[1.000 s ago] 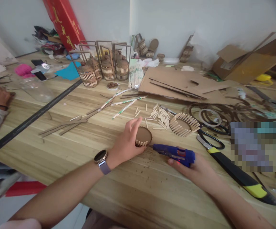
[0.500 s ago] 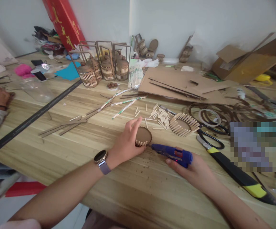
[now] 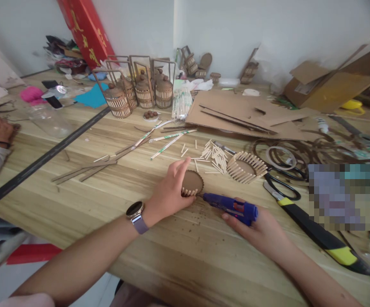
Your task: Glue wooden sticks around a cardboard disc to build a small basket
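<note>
The left hand (image 3: 168, 187) is gripping the brown cardboard disc (image 3: 193, 180), which is lying on the wooden table (image 3: 159, 273). The right hand (image 3: 263, 230) is wrapping round one blue hot-glue gun (image 3: 232, 207), its nozzle pointing at the disc's near-right rim; whether it is touching is unclear. Good work probably means holding the disc steady and fingertips off hot glue. About five sticks (image 3: 190, 192) are lining the disc's near rim; one stick-ringed disc (image 3: 247, 167) is lying right of it; at least four lidded baskets (image 3: 145, 94) are standing beyond it, leftward.
</note>
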Demonstrator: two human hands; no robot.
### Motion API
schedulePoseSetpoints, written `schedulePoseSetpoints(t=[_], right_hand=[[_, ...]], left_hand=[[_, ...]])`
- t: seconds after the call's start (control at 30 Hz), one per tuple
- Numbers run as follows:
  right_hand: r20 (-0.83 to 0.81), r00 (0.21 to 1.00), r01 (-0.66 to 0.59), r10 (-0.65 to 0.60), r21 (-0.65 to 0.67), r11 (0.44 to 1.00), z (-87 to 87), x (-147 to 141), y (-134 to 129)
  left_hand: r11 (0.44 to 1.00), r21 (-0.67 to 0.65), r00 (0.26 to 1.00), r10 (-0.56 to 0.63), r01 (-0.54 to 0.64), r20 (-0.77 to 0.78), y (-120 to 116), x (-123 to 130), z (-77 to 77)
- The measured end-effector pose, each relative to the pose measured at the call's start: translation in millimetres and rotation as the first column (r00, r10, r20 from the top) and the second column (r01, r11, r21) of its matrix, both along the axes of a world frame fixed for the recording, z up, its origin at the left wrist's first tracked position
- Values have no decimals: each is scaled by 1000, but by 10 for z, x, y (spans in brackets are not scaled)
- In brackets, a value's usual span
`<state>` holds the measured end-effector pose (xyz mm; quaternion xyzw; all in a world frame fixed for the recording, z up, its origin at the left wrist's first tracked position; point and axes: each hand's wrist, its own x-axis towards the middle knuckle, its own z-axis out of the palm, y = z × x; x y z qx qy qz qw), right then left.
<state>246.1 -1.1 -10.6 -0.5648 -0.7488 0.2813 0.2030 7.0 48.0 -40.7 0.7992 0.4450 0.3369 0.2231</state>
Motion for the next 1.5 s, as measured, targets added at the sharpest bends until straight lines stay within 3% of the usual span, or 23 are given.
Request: schedulePoseSetpoints(t=[0.7,0.83,0.97,1.03,1.1,1.2,1.3,1.37,1.5], right_hand=[[10,1000,6,-6,19,1000,6,-15,-6],[-7,997,73,-73,31,997,-2,-19,7],[-158,974,162,-160,-2,987,-11,67,42],[-252,960,104,-123,-90,991,1,149,50],[-317,947,-37,-39,-229,973,31,227,47],[-407,913,-230,32,-450,863,87,280,28],[-474,879,-335,49,-542,771,125,252,14],[-409,906,-330,105,-529,782,153,214,16],[-49,967,-249,251,-403,881,241,149,65]], left_hand=[[1000,11,1000,-12,12,-16,12,-13,-15],[1000,-1,999,-9,9,-41,3,-3,3],[1000,-3,999,-11,11,-52,-9,5,24],[1000,-2,999,-12,12,-41,-9,5,19],[1000,-6,1000,-16,16,-27,-5,2,10],[1000,-20,999,-24,24,-22,-1,-5,4],[999,-28,999,-23,22,-32,-2,-9,13],[1000,-19,999,-25,24,-28,-4,-10,17],[999,-15,999,-33,33,-25,-4,-11,12]])
